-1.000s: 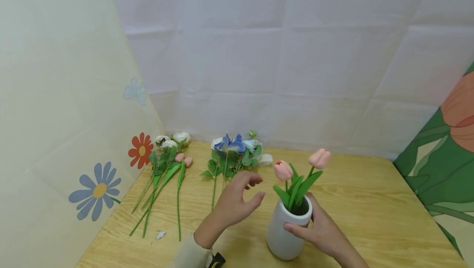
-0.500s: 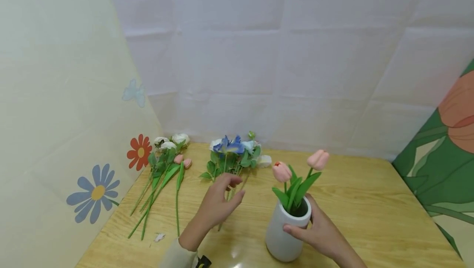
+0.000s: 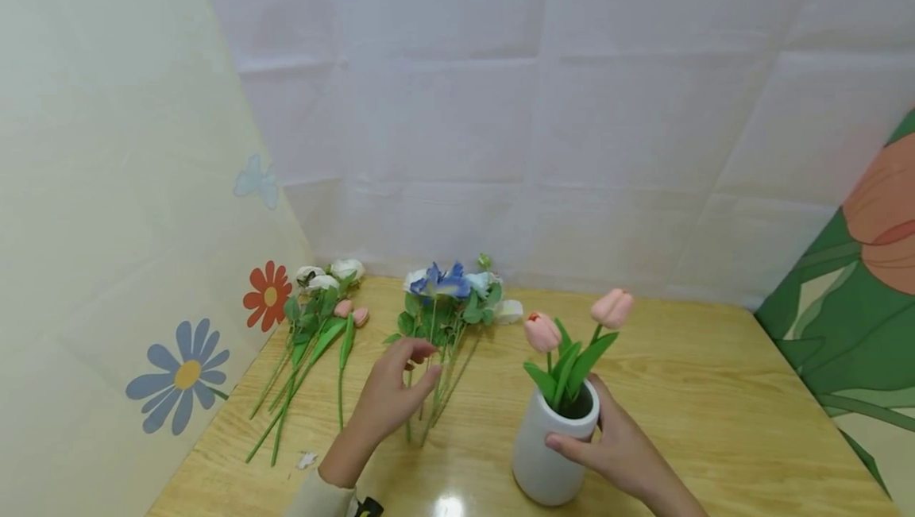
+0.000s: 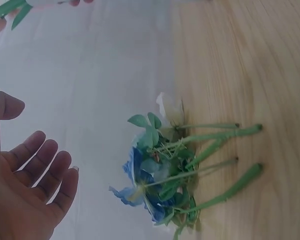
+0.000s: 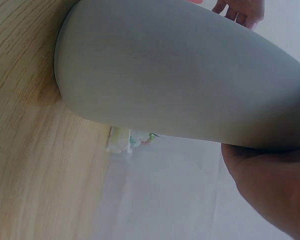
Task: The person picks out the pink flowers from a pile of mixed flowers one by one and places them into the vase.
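Note:
My right hand grips a white vase near its rim, thumb in front and fingers behind. Two pink tulips with green leaves stand in the vase, one leaning left and one right. In the right wrist view the vase fills most of the picture. My left hand hovers over the table with fingers loosely bent and nothing in them. Beyond it lies a bunch of blue and white flowers, whose stems point toward me. The left wrist view shows the left hand apart from that bunch.
Farther left on the wooden table lie white flowers and pink tulips with long stems. A small white scrap is near the stem ends. A white cloth backdrop rises behind the table, with printed panels at both sides.
My left hand has moved left, away from the vase, to over the stems of the blue and white bunch. The right hand and vase have stayed in place.

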{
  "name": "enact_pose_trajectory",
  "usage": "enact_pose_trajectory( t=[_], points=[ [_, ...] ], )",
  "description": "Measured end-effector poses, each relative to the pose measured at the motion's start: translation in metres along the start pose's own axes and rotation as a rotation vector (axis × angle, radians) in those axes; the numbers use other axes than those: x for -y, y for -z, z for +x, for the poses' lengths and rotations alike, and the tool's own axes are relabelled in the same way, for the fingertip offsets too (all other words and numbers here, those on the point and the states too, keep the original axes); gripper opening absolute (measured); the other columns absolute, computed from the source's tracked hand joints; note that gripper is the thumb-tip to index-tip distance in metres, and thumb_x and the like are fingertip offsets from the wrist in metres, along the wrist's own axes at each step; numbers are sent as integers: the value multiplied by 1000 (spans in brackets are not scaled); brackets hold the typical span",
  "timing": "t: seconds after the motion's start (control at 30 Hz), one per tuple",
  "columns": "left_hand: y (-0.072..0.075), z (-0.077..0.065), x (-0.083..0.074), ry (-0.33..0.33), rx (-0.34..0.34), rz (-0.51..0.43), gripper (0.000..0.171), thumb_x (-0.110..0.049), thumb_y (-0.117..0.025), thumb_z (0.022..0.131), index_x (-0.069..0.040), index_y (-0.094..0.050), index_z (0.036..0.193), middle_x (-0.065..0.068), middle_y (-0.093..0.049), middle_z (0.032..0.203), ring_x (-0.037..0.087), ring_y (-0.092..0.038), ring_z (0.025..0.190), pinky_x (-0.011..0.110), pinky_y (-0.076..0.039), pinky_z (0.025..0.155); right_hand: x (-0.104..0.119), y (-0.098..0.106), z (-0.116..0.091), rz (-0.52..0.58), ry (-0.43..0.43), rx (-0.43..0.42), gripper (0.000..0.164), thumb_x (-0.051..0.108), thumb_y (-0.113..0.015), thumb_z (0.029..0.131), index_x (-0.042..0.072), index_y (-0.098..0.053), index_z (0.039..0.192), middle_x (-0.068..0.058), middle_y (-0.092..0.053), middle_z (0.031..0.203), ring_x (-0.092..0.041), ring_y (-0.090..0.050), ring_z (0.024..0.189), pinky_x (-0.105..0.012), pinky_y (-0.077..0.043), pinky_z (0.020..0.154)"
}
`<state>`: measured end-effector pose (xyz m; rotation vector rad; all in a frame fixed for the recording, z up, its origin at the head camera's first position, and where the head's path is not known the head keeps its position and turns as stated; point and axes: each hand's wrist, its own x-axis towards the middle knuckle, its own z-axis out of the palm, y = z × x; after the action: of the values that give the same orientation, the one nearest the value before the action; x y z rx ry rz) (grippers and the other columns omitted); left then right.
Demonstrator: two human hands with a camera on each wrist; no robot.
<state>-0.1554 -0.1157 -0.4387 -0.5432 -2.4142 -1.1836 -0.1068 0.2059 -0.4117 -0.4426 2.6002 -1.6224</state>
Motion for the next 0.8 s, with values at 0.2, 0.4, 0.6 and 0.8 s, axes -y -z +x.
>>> enact_pose_trajectory(
  t=[0.2,0.4,0.6,0.8],
  points=[
    [7,-5,9,44,-10,14,22,-19,-71,95,-16,-67,117,-4,-66,110,19,-62,96,38,-56,82,1,1,1,-7,-36,5,80,24,-84,84,5,-37,146,-19,-56,137,-37,-52,126,-54,-47,96],
    [12,-10,18,57,-21,34,21,-20,-72,95,-16,-67,115,0,-66,111,21,-63,95,39,-56,80,1,1,1,-4,-69,17,83,26,-84,84,6,-36,148,-20,-54,140,-39,-52,128,-57,-47,98],
    [17,-14,25,120,-14,8,21,-21,-71,96,-18,-66,117,-3,-65,112,22,-62,98,45,-55,83,2,1,1,-9,-62,20,85,26,-84,84,6,-34,150,-21,-53,142,-40,-52,128,-58,-47,97],
    [21,-17,29,168,-21,-12,21,-20,-70,96,-18,-66,117,-4,-64,111,25,-61,98,50,-54,84,2,2,2,-5,-78,23,86,27,-84,84,7,-34,150,-21,-52,143,-41,-51,129,-59,-47,98]
  ],
)
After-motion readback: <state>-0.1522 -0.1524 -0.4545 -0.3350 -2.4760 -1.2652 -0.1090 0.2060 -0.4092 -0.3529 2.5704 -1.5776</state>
